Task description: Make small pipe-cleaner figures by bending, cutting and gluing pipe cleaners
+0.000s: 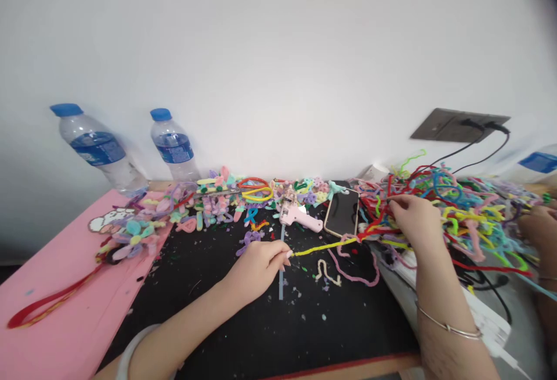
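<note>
My left hand (261,267) pinches one end of a yellow pipe cleaner (319,247) above the black work surface. The strand stretches right into a tangled heap of coloured pipe cleaners (467,217), where its far end is lost. My right hand (415,223) reaches over the heap with its fingers closed at a red pipe cleaner (382,214); part of the grip is hidden. Between the hands and farther back lies a pink hot glue gun (303,217) with a long clear glue stick (281,281). A phone (342,213) rests beside the heap.
Finished fuzzy pieces (215,203) line the wall. Two water bottles (174,148) stand at back left, near a pink board (47,287). A white power strip (474,310) is by my right forearm. Another person's hand (539,232) touches the heap's right side. Cables hang from a wall socket (456,126).
</note>
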Tool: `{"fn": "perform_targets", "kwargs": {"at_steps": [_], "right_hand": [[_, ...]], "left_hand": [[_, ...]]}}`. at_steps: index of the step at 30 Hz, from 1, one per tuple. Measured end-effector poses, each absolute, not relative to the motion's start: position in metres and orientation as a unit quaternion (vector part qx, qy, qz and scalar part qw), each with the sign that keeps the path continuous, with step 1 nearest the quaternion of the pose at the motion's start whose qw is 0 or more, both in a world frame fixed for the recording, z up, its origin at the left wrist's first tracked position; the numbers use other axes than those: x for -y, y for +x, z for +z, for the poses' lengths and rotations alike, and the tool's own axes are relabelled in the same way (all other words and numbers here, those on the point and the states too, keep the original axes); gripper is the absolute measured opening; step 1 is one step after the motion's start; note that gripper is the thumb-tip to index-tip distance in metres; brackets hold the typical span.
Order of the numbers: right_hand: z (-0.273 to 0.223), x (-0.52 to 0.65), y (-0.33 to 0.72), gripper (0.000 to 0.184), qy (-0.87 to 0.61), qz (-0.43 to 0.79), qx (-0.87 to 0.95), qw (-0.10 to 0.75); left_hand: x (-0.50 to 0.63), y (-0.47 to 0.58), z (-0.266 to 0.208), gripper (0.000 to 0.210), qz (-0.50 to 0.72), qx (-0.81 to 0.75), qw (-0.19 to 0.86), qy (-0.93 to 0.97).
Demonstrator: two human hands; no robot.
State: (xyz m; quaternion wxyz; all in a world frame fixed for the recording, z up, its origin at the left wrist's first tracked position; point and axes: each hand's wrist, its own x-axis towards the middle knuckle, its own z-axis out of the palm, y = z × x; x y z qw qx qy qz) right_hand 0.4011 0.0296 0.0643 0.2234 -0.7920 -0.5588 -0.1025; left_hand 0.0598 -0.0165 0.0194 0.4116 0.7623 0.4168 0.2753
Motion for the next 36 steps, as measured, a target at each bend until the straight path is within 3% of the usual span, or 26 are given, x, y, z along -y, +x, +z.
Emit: {"fn": "perform_targets", "kwargs": {"at_steps": [4,7,11,15,18,20,23,27,32,36], "right_hand": [[0.072,-0.024,0.377,0.022,-0.772,-0.113,0.519,0.348],[0.074,-0.022,0.348,0.019,-0.756,-0.132,0.542,0.342],[0.070,-0.017,0.302,0.013,-0.682,-0.159,0.620,0.354],[0.064,-0.002,0.257,0.017,-0.507,0.015,0.781,0.366],[0.062,0.009,0.232,0.020,-0.407,0.108,0.849,0.320],[0.060,0.014,0.221,0.020,-0.379,0.137,0.866,0.296],[0.058,0.018,0.214,0.017,-0.380,0.155,0.865,0.289],[0.051,0.020,0.227,0.036,-0.428,0.129,0.847,0.288],[0.036,0.019,0.274,0.032,-0.562,0.027,0.783,0.265],[0.029,0.018,0.306,0.011,-0.587,-0.057,0.772,0.236]], "left_hand": [[0.014,0.070,0.021,0.024,0.255,-0.400,0.372,0.798],[0.011,0.079,0.023,0.022,0.249,-0.394,0.350,0.813],[0.005,0.090,0.030,0.026,0.330,-0.390,0.338,0.791],[-0.003,0.092,0.040,0.041,0.404,-0.393,0.476,0.674],[-0.008,0.086,0.042,0.049,0.415,-0.365,0.614,0.563],[-0.009,0.079,0.040,0.045,0.430,-0.363,0.649,0.512],[-0.006,0.068,0.035,0.041,0.463,-0.392,0.640,0.472],[-0.002,0.053,0.030,0.041,0.479,-0.405,0.642,0.441],[-0.001,0.043,0.026,0.042,0.489,-0.386,0.657,0.424],[0.002,0.043,0.025,0.046,0.498,-0.381,0.656,0.420]]}}
